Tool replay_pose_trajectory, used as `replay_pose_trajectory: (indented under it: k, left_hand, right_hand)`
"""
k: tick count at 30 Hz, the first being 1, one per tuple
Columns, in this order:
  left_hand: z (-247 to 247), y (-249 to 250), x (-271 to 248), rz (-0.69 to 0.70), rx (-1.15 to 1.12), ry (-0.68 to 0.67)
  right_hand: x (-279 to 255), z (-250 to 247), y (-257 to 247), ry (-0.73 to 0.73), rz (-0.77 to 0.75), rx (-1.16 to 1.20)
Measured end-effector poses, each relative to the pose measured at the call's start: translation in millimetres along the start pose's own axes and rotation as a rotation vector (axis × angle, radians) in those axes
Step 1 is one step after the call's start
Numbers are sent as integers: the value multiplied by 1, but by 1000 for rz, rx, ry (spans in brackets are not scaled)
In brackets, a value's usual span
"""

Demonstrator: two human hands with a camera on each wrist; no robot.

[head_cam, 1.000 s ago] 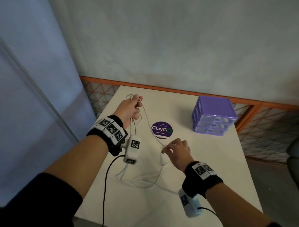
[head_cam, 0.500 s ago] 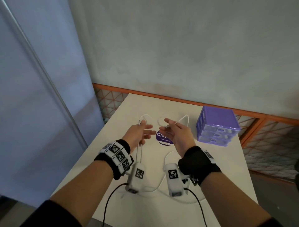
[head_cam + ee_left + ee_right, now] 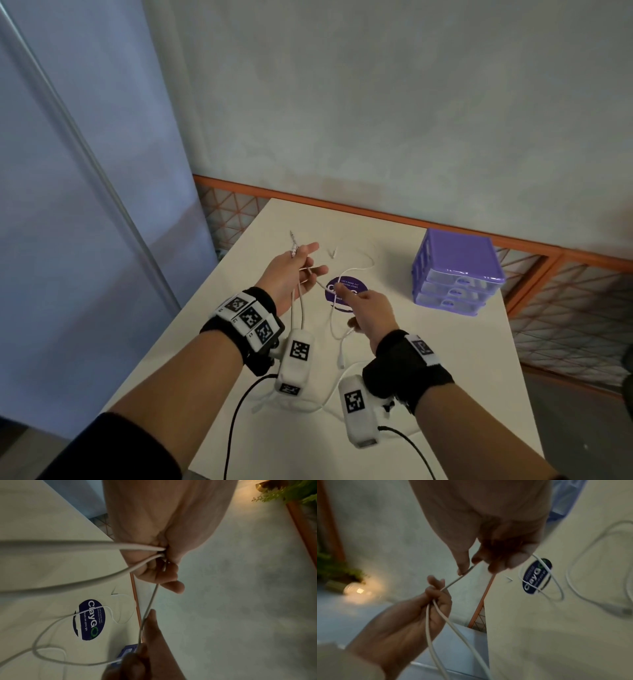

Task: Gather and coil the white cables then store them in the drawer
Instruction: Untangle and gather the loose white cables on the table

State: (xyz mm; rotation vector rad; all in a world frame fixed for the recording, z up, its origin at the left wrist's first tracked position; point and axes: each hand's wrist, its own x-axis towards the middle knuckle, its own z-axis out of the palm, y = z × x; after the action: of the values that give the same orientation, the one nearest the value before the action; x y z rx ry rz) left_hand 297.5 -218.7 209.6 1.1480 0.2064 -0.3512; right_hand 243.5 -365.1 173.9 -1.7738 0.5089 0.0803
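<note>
My left hand (image 3: 305, 269) is raised over the white table (image 3: 428, 359) and grips several strands of a white cable (image 3: 319, 282); a plug end sticks up past its fingers. In the right wrist view two strands (image 3: 440, 616) hang down from that left hand (image 3: 435, 595). A short taut stretch runs to my right hand (image 3: 356, 305), which pinches the cable between thumb and forefinger (image 3: 462, 568). The rest of the cable loops down onto the table below my wrists. A second, thin white cable (image 3: 364, 271) lies loose behind the hands.
A purple three-drawer unit (image 3: 455, 274) stands at the table's right, all drawers closed. A round dark blue sticker (image 3: 347, 281) lies flat under the hands. An orange-framed mesh rail (image 3: 565, 308) borders the table's back and right; a grey wall rises behind.
The hands, close together half a second ago, have moved apart: my right hand drew back toward me along the cable, stretching a short length from the left hand. The head view tilted up.
</note>
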Motion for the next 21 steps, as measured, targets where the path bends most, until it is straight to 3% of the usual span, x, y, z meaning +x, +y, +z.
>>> replay_pose_trajectory:
  k: [3,6,12,21]
  left_hand:
    - [5,-2,3,41,3,-68]
    - [13,1,4,75,66,-94]
    - [17,9,5,122,142,-109]
    - [24,4,6,76,-152,-127]
  right_hand:
    - [3,1,-4,153,-282,-54]
    - [5,5,-6,9,-468,-247]
    - [7,2,-1,-75,-516,-148]
    - [7,0,6,-54,-610,-294]
